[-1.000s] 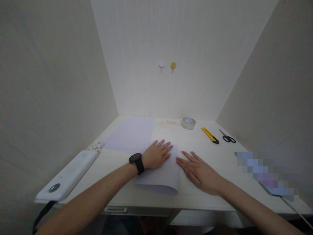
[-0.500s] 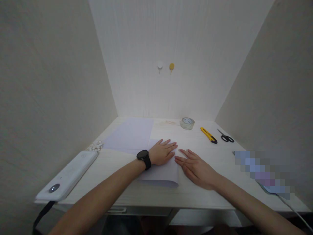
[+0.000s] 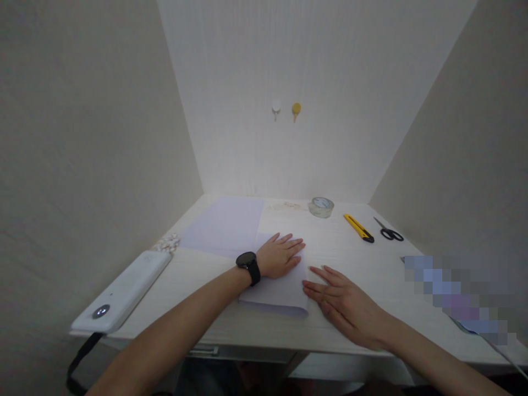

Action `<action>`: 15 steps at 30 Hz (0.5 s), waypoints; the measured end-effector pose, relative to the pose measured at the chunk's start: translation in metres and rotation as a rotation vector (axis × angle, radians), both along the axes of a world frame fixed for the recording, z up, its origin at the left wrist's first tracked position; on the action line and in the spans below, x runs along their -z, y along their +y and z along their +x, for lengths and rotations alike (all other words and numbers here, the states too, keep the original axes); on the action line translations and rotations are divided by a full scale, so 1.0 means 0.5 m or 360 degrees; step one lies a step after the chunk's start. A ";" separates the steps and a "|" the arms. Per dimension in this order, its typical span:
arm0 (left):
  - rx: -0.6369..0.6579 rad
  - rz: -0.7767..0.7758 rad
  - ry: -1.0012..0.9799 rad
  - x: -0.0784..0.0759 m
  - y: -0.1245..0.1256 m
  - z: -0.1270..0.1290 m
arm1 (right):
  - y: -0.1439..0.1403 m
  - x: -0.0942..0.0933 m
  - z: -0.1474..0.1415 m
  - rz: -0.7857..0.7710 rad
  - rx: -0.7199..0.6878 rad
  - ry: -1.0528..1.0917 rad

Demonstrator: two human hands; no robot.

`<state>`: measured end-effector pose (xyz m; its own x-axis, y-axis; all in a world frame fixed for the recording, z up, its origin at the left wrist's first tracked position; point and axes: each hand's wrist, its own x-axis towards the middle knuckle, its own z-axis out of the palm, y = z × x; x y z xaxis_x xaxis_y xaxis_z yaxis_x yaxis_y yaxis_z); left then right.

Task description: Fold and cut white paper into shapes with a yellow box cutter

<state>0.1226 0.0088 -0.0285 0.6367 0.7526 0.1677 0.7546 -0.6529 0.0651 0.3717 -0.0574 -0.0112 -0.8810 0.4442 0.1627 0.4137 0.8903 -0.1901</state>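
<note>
Fingers of the left hand lie spread and flat on a folded white sheet of paper, pinning its far part to the tabletop, gripping nothing. Beside it, the right hand also rests open, palm down, its fingertips touching the sheet's right edge near the near corner. The sheet sits near the front middle of the tabletop, its near edge curled up a little. A larger flat sheet lies farther back on the left, partly tucked under the folded one. A black wristwatch sits on the left wrist. Far right are a roll of clear tape, a yellow utility knife and black scissors, all well apart from the hands; a white device lies at the near left. Likely risk: with pressure uneven between the two palms, the top layer could slide and the crease set crooked, or the curled near edge could wrinkle.
</note>
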 end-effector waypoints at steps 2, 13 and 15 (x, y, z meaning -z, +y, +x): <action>-0.0012 -0.0018 0.0008 -0.003 -0.003 0.002 | -0.010 -0.001 0.004 -0.0017 -0.0015 -0.0011; 0.0001 -0.0072 -0.0002 -0.004 -0.010 0.004 | -0.071 -0.002 0.014 -0.0038 -0.0128 -0.0041; 0.0008 -0.0067 -0.0007 -0.004 -0.011 0.004 | -0.077 -0.009 0.009 -0.0054 -0.0153 -0.0009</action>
